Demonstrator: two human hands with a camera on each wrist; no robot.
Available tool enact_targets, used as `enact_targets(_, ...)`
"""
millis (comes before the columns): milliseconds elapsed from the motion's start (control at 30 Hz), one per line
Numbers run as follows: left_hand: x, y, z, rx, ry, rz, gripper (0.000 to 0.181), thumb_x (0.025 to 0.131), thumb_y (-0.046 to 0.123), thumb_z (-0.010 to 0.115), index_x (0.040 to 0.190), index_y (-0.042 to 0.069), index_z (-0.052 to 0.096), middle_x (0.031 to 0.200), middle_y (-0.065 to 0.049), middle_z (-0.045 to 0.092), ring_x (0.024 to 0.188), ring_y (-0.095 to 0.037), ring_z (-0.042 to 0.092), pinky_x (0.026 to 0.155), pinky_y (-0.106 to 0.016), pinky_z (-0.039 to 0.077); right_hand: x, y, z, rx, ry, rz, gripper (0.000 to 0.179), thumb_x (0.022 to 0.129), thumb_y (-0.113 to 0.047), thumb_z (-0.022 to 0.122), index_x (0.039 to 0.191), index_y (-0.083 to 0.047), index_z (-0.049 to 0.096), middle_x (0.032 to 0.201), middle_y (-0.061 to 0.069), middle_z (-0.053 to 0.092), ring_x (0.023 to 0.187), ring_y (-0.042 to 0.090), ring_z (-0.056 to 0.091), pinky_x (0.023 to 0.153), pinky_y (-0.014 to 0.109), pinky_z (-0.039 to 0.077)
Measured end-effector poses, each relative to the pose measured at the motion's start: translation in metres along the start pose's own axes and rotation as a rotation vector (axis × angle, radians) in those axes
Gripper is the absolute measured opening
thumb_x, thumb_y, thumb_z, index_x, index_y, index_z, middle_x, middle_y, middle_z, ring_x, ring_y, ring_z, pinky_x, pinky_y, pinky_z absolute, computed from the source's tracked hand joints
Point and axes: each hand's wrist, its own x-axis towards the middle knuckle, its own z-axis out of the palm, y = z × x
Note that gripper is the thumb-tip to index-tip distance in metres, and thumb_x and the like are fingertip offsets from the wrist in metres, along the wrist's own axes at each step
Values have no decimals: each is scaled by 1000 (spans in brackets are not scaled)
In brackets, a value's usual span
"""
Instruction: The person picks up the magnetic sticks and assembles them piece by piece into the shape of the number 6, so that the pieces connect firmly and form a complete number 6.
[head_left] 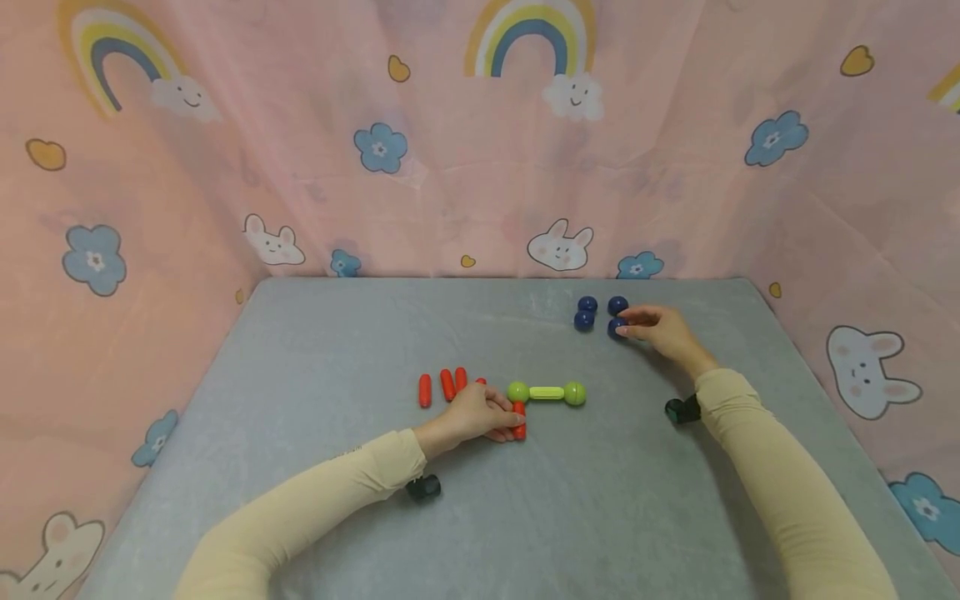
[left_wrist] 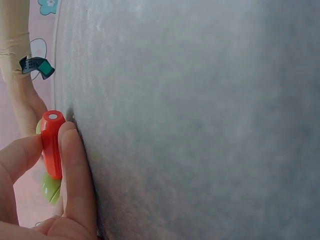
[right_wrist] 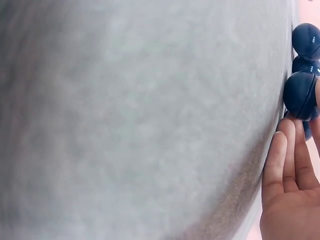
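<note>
My left hand [head_left: 480, 414] pinches a red rod [head_left: 520, 431] between thumb and fingers. The rod's far end meets a green ball [head_left: 518, 392], from which a light green rod [head_left: 547, 392] runs right to a second green ball [head_left: 575, 393]. In the left wrist view the held red rod [left_wrist: 52, 145] shows its pale end face, with part of a green ball [left_wrist: 51, 190] behind. Farther back, my right hand [head_left: 662, 333] holds a dark blue ball [head_left: 617, 328] at the table surface. In the right wrist view fingers lie beside this blue ball [right_wrist: 298, 95].
Three other blue balls stand close by, one behind the held ball [head_left: 618, 305] and a pair to its left [head_left: 583, 321]. Several red rods [head_left: 425, 390] lie left of and behind my left hand. The grey table [head_left: 337, 350] ends at a patterned pink curtain [head_left: 450, 200].
</note>
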Motion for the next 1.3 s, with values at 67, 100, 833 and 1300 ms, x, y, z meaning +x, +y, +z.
enact_targets(67,1,0,0,1,-1,1,22,84,14,78,96,0,67,77,-13,76,62,-11,70,63,-29,62,-1,-1,0,1,-1,2,52,94,-38,68,133,-6,59,137,20,58,121,30,55,91,28,45)
enact_targets(100,1,0,0,2,0,2,22,84,14,78,96,0,67,76,-13,76,62,-11,70,62,-29,62,-1,-1,0,3,-1,4,51,94,-38,68,133,-6,59,137,20,58,121,30,55,92,29,45)
enact_targets(833,3,-2,-1,-13,-9,8,21,84,13,78,96,-1,67,75,-13,75,60,-11,69,62,-29,62,-49,-14,-1,-25,-7,-37,52,91,-47,68,131,-14,62,131,13,64,94,-9,57,80,14,48)
enact_targets(1300,3,-2,-2,-27,-12,-1,22,84,13,78,97,-1,67,75,-12,75,60,-11,69,63,-29,62,-96,-48,36,39,-69,-50,47,88,-45,73,124,-17,67,121,8,68,98,8,63,80,22,52)
